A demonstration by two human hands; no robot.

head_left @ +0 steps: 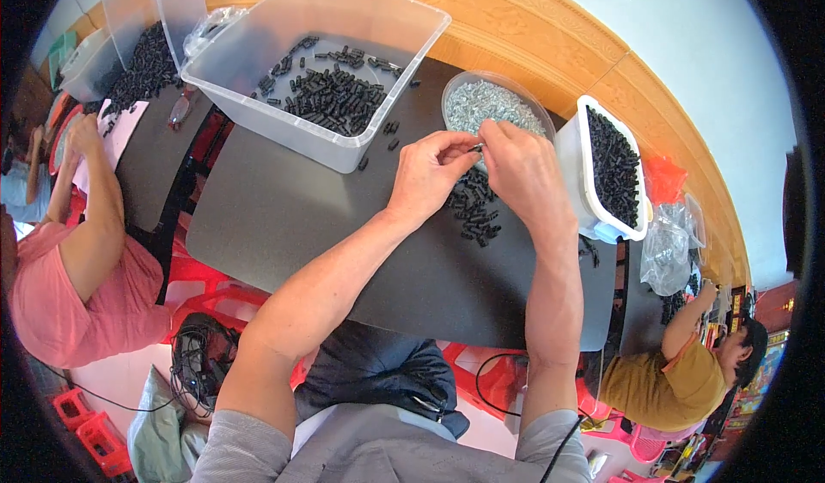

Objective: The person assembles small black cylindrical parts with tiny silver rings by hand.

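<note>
The left hand (427, 174) and the right hand (520, 169) meet fingertip to fingertip over the dark surface (292, 217), and both grips are closed on one small part (475, 147) pinched between them. The part is nearly all hidden by the fingers; only a small light glint shows, so its shape is hard to make out.

Directly under the hands lies a loose pile of small black pieces (474, 208), partly covered by the right palm. Just behind the fingertips stands a round clear bowl (537, 105) filled with small silvery parts (490, 105); the right hand hides its near rim. To the right of it, touching or almost touching the bowl, is a white tub (574, 161) packed with black pieces. Behind and left of the hands sits a large clear bin (284, 126) with more black pieces scattered over its bottom, and a few strays lie on the surface beside it.

At the left edge a person in a pink shirt (60, 302) leans an arm on a neighbouring surface, where another clear bin (129, 19) of black pieces is cut off by the frame's rim. At the lower right a person in a mustard shirt (662, 388) reaches toward clear plastic bags (670, 247). Red stools (215, 290) show below the surface's edge.
</note>
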